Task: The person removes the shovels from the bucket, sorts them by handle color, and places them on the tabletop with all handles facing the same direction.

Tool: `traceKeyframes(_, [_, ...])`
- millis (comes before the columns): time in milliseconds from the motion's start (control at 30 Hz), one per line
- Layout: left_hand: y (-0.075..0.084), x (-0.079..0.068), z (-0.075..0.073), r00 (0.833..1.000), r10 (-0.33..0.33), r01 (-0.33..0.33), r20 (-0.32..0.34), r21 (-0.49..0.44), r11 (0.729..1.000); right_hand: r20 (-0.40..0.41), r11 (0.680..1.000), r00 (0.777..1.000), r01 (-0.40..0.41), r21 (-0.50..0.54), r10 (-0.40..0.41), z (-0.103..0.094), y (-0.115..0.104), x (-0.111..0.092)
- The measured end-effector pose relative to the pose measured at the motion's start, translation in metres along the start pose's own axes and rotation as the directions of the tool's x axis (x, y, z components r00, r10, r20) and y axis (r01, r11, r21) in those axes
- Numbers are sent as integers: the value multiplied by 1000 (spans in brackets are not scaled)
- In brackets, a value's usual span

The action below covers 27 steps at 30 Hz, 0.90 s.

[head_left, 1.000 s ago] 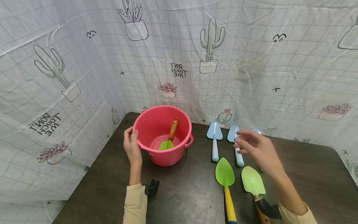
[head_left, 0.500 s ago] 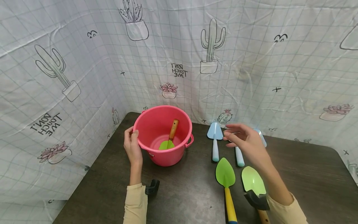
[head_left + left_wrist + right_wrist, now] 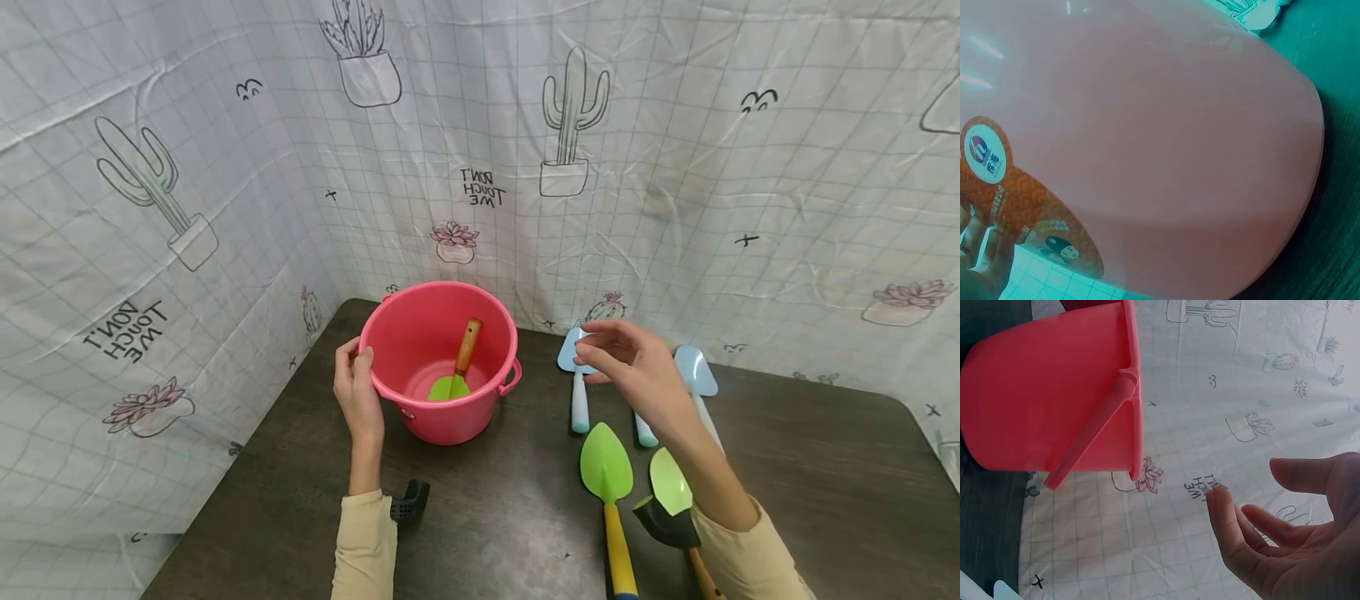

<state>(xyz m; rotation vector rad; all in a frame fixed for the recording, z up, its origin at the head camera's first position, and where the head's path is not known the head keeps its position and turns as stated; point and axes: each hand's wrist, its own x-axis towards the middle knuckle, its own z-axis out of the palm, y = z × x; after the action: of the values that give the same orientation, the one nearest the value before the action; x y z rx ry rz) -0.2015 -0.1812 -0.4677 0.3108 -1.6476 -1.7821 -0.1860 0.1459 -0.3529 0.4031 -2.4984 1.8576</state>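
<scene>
My left hand (image 3: 358,396) grips the left rim of a pink bucket (image 3: 450,423), thumb at the rim. In the left wrist view the bucket's wall (image 3: 1185,144) and its sticker (image 3: 1029,206) fill most of the picture, with some fingers at lower left. A green trowel with a wooden handle (image 3: 468,343) leans inside the bucket. My right hand (image 3: 641,371), fingers loosely bent and holding nothing, hovers over the left and middle light-blue trowels. It partly hides the left trowel (image 3: 580,404) and most of the middle trowel (image 3: 646,431). In the right wrist view, that hand (image 3: 1291,531) stands apart from the bucket.
A third light-blue trowel (image 3: 696,372) lies right of my right hand. Nearer lie a green trowel with a yellow handle (image 3: 606,462) and a pale green trowel (image 3: 670,481), partly covered by the wrist mount. A patterned curtain (image 3: 480,125) stands behind the dark table (image 3: 495,517).
My right hand has moved left, from over the middle and right blue trowels toward the left one, uncovering the right trowel. The left hand and bucket stay put.
</scene>
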Motion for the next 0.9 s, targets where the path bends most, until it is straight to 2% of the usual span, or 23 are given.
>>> traceKeyframes(400, [-1, 1, 0, 1000, -9, 9, 0, -12, 1000, 21, 1000, 999, -24, 5, 24, 9, -3, 5])
traceKeyframes(900, [-1, 2, 1, 1000, -10, 10, -2, -4, 1000, 63, 1000, 998, 28, 5, -28, 27, -6, 20])
